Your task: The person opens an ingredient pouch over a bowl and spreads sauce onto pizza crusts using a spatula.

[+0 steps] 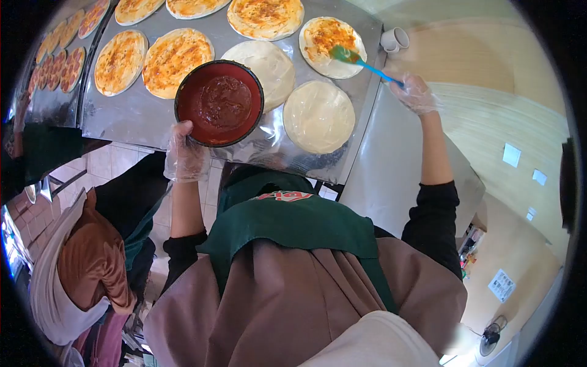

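Note:
In a clear plastic glove, my left hand [185,153] grips the rim of a dark bowl [186,110], its thumb over the near edge. Thick red sauce [226,103] lies in the bowl's bottom. My right hand [414,95], also gloved, is closed around the handle of a blue-green spatula [373,70]. The spatula's head meets the top of a pizza base [324,64] partly covered with orange-red sauce. Nearer me is a plain pale pizza base [319,117]. Another plain base [266,70] is partly hidden behind the bowl.
Several sauced bases [178,61] lie on the metal table [122,119]. A white cup [394,40] sits by the table's right edge, near the wall. At left, another person [92,244] stands close by, and topped pizzas [73,68] lie on a farther table section.

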`<action>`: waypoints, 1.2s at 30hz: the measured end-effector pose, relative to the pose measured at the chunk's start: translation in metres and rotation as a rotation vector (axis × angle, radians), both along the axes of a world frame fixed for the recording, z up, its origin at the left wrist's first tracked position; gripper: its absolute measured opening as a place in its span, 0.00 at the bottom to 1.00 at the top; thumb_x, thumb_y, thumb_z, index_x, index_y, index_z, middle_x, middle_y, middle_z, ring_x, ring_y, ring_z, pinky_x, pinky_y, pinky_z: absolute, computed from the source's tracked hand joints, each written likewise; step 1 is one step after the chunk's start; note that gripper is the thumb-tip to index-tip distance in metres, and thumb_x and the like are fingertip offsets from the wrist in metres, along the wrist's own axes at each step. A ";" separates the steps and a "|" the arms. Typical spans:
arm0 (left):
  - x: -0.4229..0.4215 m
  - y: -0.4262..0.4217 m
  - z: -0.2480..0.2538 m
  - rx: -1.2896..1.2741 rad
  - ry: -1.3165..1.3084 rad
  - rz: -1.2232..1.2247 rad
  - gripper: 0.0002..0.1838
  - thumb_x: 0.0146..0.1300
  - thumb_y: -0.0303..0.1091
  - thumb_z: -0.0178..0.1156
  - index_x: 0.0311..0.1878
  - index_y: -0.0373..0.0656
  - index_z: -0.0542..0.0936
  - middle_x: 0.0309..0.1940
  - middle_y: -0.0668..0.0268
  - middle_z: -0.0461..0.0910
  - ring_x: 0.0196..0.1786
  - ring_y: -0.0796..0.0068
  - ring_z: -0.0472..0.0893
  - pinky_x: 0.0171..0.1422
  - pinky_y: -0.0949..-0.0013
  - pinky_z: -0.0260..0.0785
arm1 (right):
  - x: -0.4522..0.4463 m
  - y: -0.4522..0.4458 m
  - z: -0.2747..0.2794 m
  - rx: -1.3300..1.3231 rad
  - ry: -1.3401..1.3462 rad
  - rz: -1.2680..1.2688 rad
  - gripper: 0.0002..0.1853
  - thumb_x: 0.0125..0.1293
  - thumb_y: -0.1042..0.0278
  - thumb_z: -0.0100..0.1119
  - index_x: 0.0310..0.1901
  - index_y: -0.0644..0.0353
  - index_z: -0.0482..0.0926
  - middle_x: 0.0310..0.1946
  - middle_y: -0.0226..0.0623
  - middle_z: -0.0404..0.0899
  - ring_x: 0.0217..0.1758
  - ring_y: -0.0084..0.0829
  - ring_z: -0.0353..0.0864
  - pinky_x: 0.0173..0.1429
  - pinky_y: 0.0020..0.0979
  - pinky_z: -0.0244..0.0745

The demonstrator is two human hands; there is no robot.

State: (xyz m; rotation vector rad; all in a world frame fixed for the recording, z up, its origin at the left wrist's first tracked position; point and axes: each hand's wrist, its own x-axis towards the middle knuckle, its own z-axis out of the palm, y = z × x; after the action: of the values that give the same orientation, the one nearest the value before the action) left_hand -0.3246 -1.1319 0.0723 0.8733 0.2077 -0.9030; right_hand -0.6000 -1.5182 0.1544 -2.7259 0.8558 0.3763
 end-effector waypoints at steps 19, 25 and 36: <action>0.010 0.003 -0.011 -0.021 -0.018 -0.003 0.30 0.50 0.36 0.58 0.57 0.37 0.67 0.56 0.60 0.71 0.58 0.64 0.71 0.66 0.60 0.60 | 0.048 0.045 -0.029 -0.196 -0.127 -0.045 0.14 0.58 0.65 0.49 0.46 0.49 0.78 0.27 0.44 0.77 0.35 0.44 0.77 0.41 0.42 0.72; 0.008 0.003 -0.004 0.003 -0.025 -0.028 0.31 0.49 0.37 0.59 0.58 0.37 0.67 0.56 0.60 0.71 0.58 0.64 0.71 0.66 0.61 0.60 | 0.072 0.052 -0.044 -0.217 0.037 0.020 0.15 0.58 0.64 0.49 0.47 0.47 0.77 0.31 0.43 0.78 0.37 0.42 0.78 0.43 0.41 0.73; 0.016 0.009 -0.014 -0.058 0.000 -0.020 0.32 0.48 0.37 0.59 0.59 0.38 0.66 0.56 0.59 0.71 0.58 0.62 0.71 0.65 0.59 0.62 | -0.007 0.050 0.000 -0.216 0.093 -0.140 0.18 0.56 0.61 0.51 0.50 0.41 0.77 0.33 0.44 0.79 0.39 0.43 0.79 0.44 0.42 0.73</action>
State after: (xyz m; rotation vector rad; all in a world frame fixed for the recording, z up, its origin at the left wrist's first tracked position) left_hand -0.3088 -1.1226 0.0584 0.8231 0.1725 -0.9238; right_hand -0.6071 -1.4677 0.1548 -2.8384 1.1676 0.4061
